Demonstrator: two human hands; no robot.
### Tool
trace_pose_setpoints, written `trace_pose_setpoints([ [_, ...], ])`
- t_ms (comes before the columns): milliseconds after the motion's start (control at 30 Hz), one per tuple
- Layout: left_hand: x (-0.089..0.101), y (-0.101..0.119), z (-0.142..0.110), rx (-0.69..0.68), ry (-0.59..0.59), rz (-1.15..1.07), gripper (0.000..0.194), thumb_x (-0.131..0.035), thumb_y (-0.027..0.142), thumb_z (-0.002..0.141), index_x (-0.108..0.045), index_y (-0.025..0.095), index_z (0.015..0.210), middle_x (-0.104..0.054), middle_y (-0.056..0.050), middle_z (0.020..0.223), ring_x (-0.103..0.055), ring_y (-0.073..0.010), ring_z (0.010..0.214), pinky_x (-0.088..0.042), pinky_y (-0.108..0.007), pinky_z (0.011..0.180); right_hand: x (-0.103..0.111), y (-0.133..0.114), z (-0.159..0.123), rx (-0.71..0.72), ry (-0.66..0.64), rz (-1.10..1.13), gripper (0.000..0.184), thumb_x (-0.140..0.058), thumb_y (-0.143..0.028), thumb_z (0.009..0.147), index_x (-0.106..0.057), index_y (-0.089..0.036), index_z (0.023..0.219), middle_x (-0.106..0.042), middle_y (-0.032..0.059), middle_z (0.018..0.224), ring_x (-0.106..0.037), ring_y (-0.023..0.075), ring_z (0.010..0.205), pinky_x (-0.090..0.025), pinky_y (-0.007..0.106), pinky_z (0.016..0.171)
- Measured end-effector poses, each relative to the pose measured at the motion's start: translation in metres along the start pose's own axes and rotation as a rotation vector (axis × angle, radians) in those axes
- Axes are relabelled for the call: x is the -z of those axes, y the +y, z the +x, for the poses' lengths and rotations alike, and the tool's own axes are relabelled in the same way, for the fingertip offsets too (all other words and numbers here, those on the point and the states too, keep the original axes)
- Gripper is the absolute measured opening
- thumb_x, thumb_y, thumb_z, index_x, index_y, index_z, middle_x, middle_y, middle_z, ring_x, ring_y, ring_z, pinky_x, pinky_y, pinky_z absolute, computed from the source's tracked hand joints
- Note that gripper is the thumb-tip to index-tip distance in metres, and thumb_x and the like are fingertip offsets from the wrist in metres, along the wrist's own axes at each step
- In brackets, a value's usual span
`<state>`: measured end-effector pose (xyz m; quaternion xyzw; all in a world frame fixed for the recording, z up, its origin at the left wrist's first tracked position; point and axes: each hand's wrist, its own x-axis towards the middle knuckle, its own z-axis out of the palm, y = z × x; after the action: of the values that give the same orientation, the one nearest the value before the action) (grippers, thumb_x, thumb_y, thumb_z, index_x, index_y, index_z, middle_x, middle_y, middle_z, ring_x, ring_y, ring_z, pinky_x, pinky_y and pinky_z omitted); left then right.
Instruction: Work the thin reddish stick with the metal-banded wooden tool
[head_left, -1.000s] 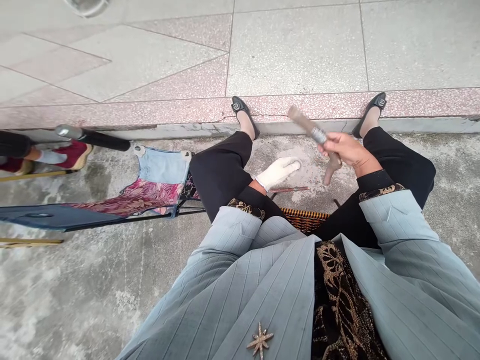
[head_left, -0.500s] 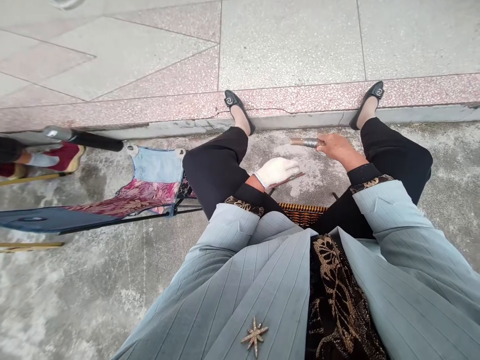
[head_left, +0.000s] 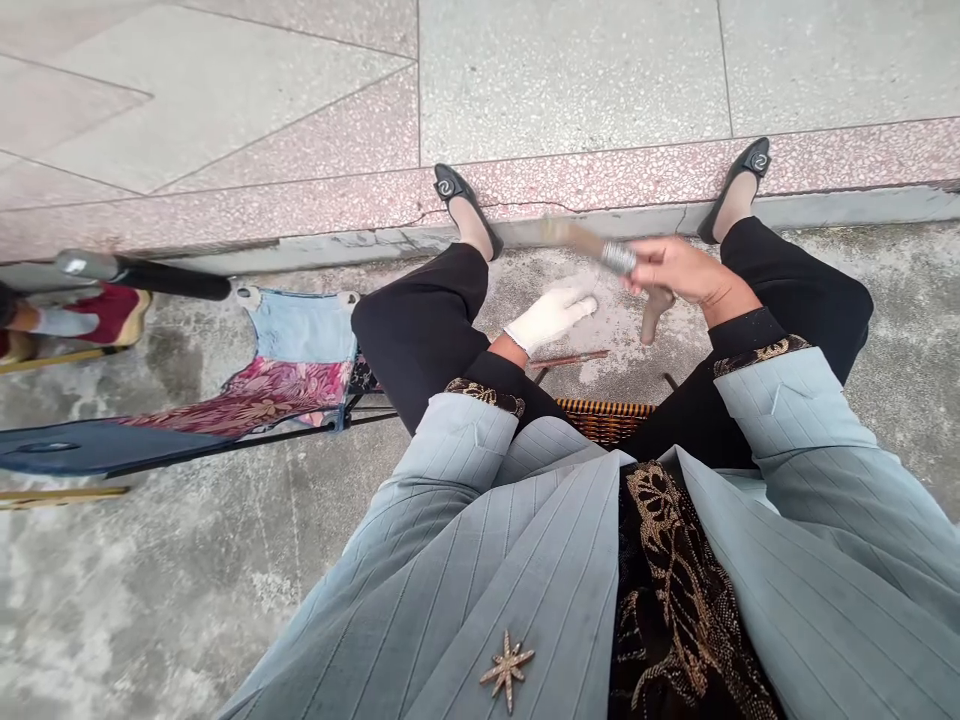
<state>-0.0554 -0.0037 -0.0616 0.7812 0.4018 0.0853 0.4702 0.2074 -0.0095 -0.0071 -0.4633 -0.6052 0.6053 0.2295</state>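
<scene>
My right hand [head_left: 670, 270] is closed round a wooden-handled tool [head_left: 616, 260] with a metal band, held above the concrete ground between my knees; its far end is smeared by motion. My left hand [head_left: 551, 313], in a white glove, rests low on a pale dusty patch of the ground [head_left: 600, 340], fingers laid out fairly flat. Whether anything lies under the glove is hidden. A thin reddish-brown stick [head_left: 574, 358] lies on the ground just behind the gloved hand.
I sit on a woven wicker stool [head_left: 607, 418], feet in black flats against a terrazzo step [head_left: 300, 210]. A folding fabric stool [head_left: 247, 400] stands at my left. Beyond it are a black rod with a metal tip [head_left: 142, 275] and another person's red shoe [head_left: 105, 312].
My right hand has lifted the tool off the ground after bringing it down half a second ago. The gloved left hand stays on the dusty patch, shifted slightly.
</scene>
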Motion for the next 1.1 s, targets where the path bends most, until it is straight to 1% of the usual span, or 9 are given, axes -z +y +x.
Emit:
trace_pose_setpoints([
  [100,-0.011,0.004,-0.001,-0.028,-0.092,0.037,0.038,-0.046,0.047,0.101,-0.069,0.018,0.090,-0.068,-0.005,0.081,-0.062,-0.0202,0.080,-0.049,-0.033,0.082,0.002,0.007,0.011,-0.064,0.447,0.043,0.033,-0.067,-0.046,0.097,-0.073,-0.016,0.109,-0.069,0.0065,0.089,-0.062,0.0181,0.075,-0.054,0.031,0.070],
  [233,-0.015,0.009,-0.005,-0.074,-0.183,0.110,0.037,-0.047,0.045,0.100,-0.067,0.018,0.087,-0.070,-0.006,0.086,-0.064,-0.0205,0.083,-0.049,-0.032,0.086,0.003,0.019,0.021,-0.299,0.532,-0.242,0.022,-0.061,-0.024,0.099,-0.074,-0.011,0.112,-0.070,0.0092,0.090,-0.066,0.0221,0.081,-0.054,0.033,0.076],
  [400,-0.009,0.008,-0.012,-0.079,-0.174,0.132,0.040,-0.047,0.046,0.101,-0.072,0.016,0.093,-0.074,-0.006,0.091,-0.066,-0.0199,0.087,-0.050,-0.030,0.089,-0.003,0.014,0.020,-0.469,0.213,-0.854,0.030,-0.067,-0.027,0.100,-0.078,-0.016,0.125,-0.077,0.0158,0.117,-0.071,0.0320,0.105,-0.052,0.038,0.088],
  [533,0.000,0.003,-0.015,-0.056,-0.129,0.142,0.042,-0.047,0.046,0.101,-0.076,0.015,0.099,-0.075,-0.005,0.090,-0.066,-0.0205,0.087,-0.051,-0.030,0.087,-0.014,0.014,0.021,-0.503,-0.174,-1.059,0.031,-0.070,-0.024,0.097,-0.081,-0.020,0.126,-0.079,0.0163,0.120,-0.071,0.0339,0.108,-0.050,0.038,0.084],
  [767,0.009,-0.004,-0.014,0.084,0.044,0.132,0.034,-0.049,0.038,0.099,-0.074,0.015,0.093,-0.074,-0.007,0.093,-0.065,-0.0206,0.088,-0.050,-0.033,0.088,-0.009,0.014,0.007,-0.302,-0.622,-0.465,0.032,-0.078,-0.024,0.085,-0.085,-0.022,0.116,-0.078,0.0018,0.091,-0.069,0.0190,0.082,-0.052,0.030,0.077],
  [833,0.004,-0.003,-0.012,0.097,0.053,0.078,0.034,-0.047,0.037,0.100,-0.072,0.015,0.093,-0.073,-0.007,0.090,-0.065,-0.0201,0.086,-0.050,-0.032,0.086,-0.003,0.009,0.003,-0.163,-0.492,-0.151,0.034,-0.083,-0.035,0.082,-0.083,-0.021,0.113,-0.074,0.0005,0.088,-0.065,0.0160,0.076,-0.054,0.028,0.074],
  [933,-0.004,-0.001,-0.009,0.086,0.003,0.041,0.037,-0.045,0.041,0.102,-0.070,0.016,0.093,-0.071,-0.006,0.086,-0.064,-0.0197,0.083,-0.051,-0.031,0.084,0.004,0.009,0.005,-0.019,0.029,0.140,0.030,-0.083,-0.041,0.083,-0.075,-0.017,0.099,-0.069,0.0016,0.085,-0.059,0.0136,0.070,-0.052,0.026,0.067],
  [1000,-0.006,-0.001,-0.007,0.051,-0.042,0.062,0.037,-0.046,0.042,0.101,-0.070,0.016,0.092,-0.070,-0.005,0.087,-0.064,-0.0197,0.085,-0.050,-0.031,0.088,0.008,0.013,0.010,-0.093,0.299,0.110,0.020,-0.078,-0.034,0.089,-0.070,-0.016,0.090,-0.064,0.0017,0.078,-0.055,0.0133,0.067,-0.050,0.025,0.066],
  [1100,-0.006,-0.002,-0.008,0.021,-0.083,0.123,0.034,-0.047,0.039,0.099,-0.071,0.016,0.093,-0.070,-0.005,0.087,-0.064,-0.0202,0.087,-0.049,-0.032,0.091,0.010,0.018,0.014,-0.313,0.403,-0.178,0.010,-0.069,-0.023,0.094,-0.070,-0.014,0.089,-0.063,0.0026,0.073,-0.057,0.0155,0.068,-0.047,0.028,0.069],
])
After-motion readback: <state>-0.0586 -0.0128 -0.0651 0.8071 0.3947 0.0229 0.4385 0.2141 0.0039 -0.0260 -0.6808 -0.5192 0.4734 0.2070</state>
